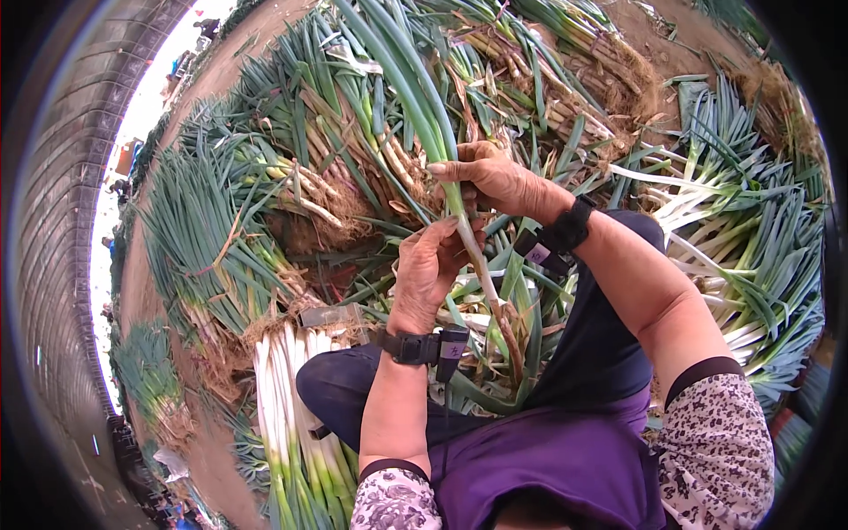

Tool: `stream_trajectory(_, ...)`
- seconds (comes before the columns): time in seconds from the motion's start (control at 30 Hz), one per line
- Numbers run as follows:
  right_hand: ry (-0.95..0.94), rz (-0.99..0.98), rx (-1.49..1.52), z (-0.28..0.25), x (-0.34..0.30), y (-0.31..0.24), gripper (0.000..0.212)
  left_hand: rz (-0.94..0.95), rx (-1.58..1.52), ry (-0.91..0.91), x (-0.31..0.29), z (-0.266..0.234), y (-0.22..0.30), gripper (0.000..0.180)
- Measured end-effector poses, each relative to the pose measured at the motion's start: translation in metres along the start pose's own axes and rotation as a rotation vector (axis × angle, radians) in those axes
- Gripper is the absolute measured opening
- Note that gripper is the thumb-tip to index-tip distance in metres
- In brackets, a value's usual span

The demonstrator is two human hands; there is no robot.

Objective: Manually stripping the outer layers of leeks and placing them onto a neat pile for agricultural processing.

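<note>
A long green onion [478,265] stands tilted between my hands, its green leaves rising away from me and its pale shaft pointing down toward my lap. My right hand [502,180] is closed round it where green turns to white, thumb across the front. Just below, my left hand [422,267] is closed with its fingertips against the shaft. A brown, withered strip [510,343] shows at the lower end of the shaft. Loose leaves and peelings [468,314] lie beneath, between my legs.
Clean white-stalked green onions [287,380] lie in a bundle at my left knee. More peeled ones [742,238] are piled on the right. Unpeeled, rooty bundles [208,230] spread across the left and far side. Bare soil [212,455] shows at lower left.
</note>
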State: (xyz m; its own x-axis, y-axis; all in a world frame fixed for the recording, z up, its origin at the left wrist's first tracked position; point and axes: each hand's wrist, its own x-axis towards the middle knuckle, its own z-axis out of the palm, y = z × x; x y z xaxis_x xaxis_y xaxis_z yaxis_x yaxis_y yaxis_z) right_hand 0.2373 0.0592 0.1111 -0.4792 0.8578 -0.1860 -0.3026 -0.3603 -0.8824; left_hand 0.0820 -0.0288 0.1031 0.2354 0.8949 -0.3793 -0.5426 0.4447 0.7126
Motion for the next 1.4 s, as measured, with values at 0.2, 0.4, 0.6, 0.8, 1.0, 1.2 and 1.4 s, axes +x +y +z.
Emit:
stream_trajectory(0.2, -0.059, -0.062, -0.351, 0.004, -0.001, 0.004, 0.026, 0.047, 0.173, 0.034, -0.003, 0.001, -0.004, 0.02)
stream_trajectory(0.4, -0.192, 0.038, -0.367, -0.002, 0.01, 0.019, 0.028, 0.111, 0.374, 0.121, -0.01, 0.0, -0.008, 0.015)
stream_trajectory(0.6, -0.323, 0.022, -0.345, 0.001, 0.004, 0.018, 0.024, 0.14, 0.241, 0.192, -0.016, -0.017, -0.031, 0.016)
stream_trajectory(0.8, -0.369, -0.181, -0.541, 0.008, -0.001, 0.021, 0.027, 0.039, -0.135, 0.114, -0.016, -0.041, -0.045, 0.024)
stream_trajectory(1.0, -0.286, -0.003, -0.571, 0.012, 0.001, 0.019, 0.028, -0.08, -0.004, 0.202, -0.025, -0.065, -0.088, 0.02)
stream_trajectory(1.2, -0.316, 0.02, -0.568, 0.02, 0.002, 0.013, 0.039, -0.015, 0.72, 0.521, -0.033, -0.169, -0.168, 0.016)
stream_trajectory(1.4, -0.048, -0.068, -0.529, -0.002, 0.006, 0.011, 0.046, 0.119, 0.695, 0.715, -0.037, -0.18, -0.15, 0.014)
